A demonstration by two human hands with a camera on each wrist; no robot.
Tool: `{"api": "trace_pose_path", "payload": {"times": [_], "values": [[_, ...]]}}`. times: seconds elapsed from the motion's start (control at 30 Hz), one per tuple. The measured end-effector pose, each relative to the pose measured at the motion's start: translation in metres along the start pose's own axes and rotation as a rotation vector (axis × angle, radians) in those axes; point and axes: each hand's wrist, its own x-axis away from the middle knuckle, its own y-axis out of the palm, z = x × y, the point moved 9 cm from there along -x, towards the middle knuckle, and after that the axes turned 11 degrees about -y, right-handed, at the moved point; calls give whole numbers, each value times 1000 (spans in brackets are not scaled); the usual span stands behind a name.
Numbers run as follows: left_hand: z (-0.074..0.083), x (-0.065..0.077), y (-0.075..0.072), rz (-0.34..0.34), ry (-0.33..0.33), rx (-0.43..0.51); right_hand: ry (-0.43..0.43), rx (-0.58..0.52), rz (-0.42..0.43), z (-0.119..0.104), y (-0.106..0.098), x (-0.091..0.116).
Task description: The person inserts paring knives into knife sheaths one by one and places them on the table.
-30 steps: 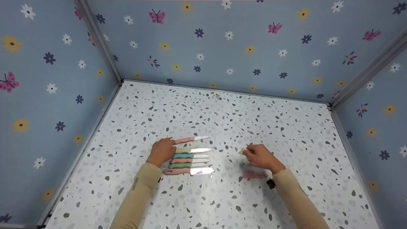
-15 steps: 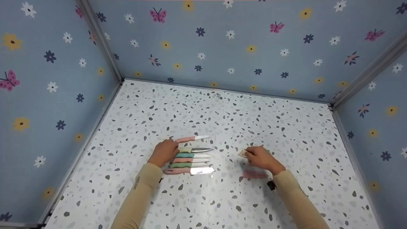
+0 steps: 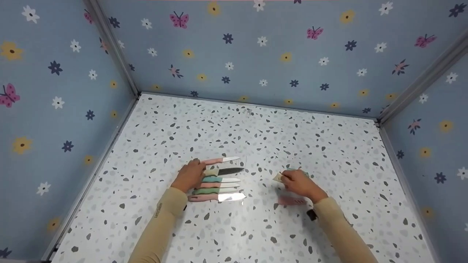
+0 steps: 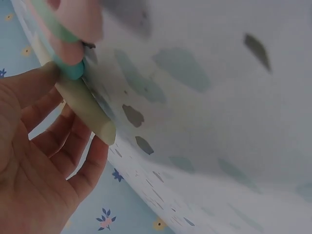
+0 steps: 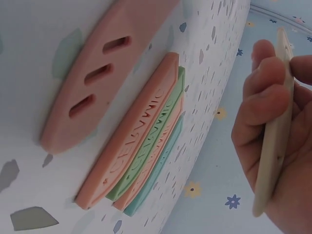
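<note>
In the head view my left hand (image 3: 188, 176) is at the knife row, gripping a cream-handled knife (image 3: 212, 172) with a dark-looking blade. The left wrist view shows thumb and fingers pinching its cream handle (image 4: 87, 105). Above it lies a pink-handled knife (image 3: 212, 161); below are a teal-handled knife (image 3: 212, 179), a smaller pink one, a green-handled one (image 3: 206, 191) and a large pink-handled knife (image 3: 203, 197). Out to the right, my right hand (image 3: 300, 185) holds a cream blade cover (image 3: 278, 177), its fingers curled round the cover (image 5: 272, 151) in the right wrist view.
A slotted pink cover (image 5: 105, 73) lies on the speckled table (image 3: 241, 226). Beside it are a pink cover (image 5: 131, 131), a green cover (image 5: 151, 141), another pink one and a teal cover (image 5: 156, 170). Flowered walls (image 3: 256, 65) enclose the table.
The cream-handled knife has turned in my left hand: its blade went from bright to dark. My right hand has shifted slightly down with the cream cover, and a teal edge shows behind it.
</note>
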Motion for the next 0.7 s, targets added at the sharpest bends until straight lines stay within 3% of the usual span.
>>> {"api": "trace_pose_path", "payload": {"times": [0.23, 0.5, 0.7], "values": [[0, 0, 1, -36, -6, 54, 20, -25, -10, -2, 3, 4], [0, 3, -7, -57, -4, 154, 7, 24, -16, -7, 4, 4], [8, 1, -9, -29, 27, 84, -25, 35, -29, -12, 3, 4]]}}
